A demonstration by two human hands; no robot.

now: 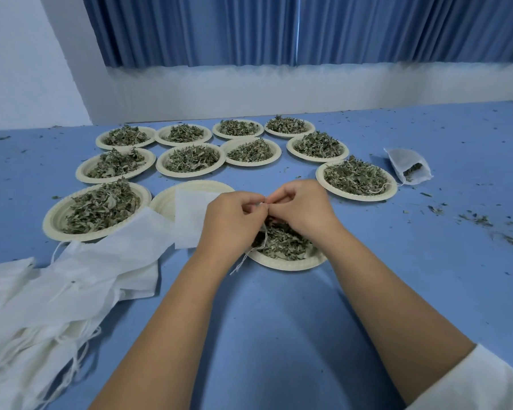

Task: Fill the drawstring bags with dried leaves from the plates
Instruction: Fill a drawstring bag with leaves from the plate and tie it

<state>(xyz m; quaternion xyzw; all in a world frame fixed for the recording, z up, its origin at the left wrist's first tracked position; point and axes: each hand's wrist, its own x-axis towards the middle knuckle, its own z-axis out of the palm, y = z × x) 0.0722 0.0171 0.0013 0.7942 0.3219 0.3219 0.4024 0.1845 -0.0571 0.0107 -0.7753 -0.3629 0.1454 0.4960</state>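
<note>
My left hand (230, 221) and my right hand (301, 207) meet above the nearest plate (288, 263) of dried leaves (282, 242). Both pinch the top of a white drawstring bag (262, 206), most of which is hidden behind my left hand. Its strings (246, 257) hang down below my left wrist. A flat empty bag (190, 220) lies over an empty plate (166, 199) just left of my hands. A bag holding some leaves (409, 165) lies on the table at the right.
Several more plates of dried leaves (190, 159) stand in rows on the blue table (279, 321) beyond my hands. A heap of empty white bags (57, 294) covers the near left. Leaf crumbs (474, 220) are scattered at the right. Blue curtains hang behind.
</note>
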